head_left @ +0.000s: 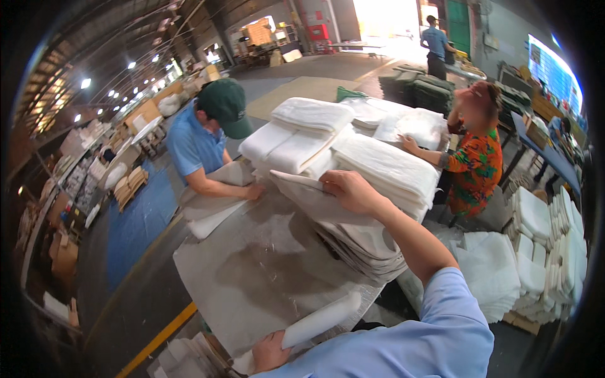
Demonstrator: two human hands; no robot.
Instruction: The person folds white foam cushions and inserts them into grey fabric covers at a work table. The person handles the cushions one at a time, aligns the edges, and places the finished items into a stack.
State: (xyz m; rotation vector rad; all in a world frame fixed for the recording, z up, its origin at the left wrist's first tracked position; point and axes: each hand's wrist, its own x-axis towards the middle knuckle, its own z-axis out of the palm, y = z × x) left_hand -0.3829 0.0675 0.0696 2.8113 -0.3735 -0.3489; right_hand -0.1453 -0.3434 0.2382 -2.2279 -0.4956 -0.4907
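Note:
My right hand (354,190) reaches across the table and pinches the lifted edge of a grey cloth piece (309,192). That piece tops a stack of folded grey cloth (365,249), whose lower layers fan out toward me. Close to my body, my left hand (271,351) is closed round the end of a long white padding strip (324,319) at the near table edge. Its fingertips are partly hidden. Between my hands lies the grey tabletop (233,283). Thick white folded padding (391,167) is piled just beyond my right hand.
Across the table, a person in a green cap (211,126) handles grey and white pieces. A person in a patterned orange shirt (476,154) touches the white pile's right side. White padding stacks (529,246) stand on the right. A yellow floor line (157,340) runs at the lower left.

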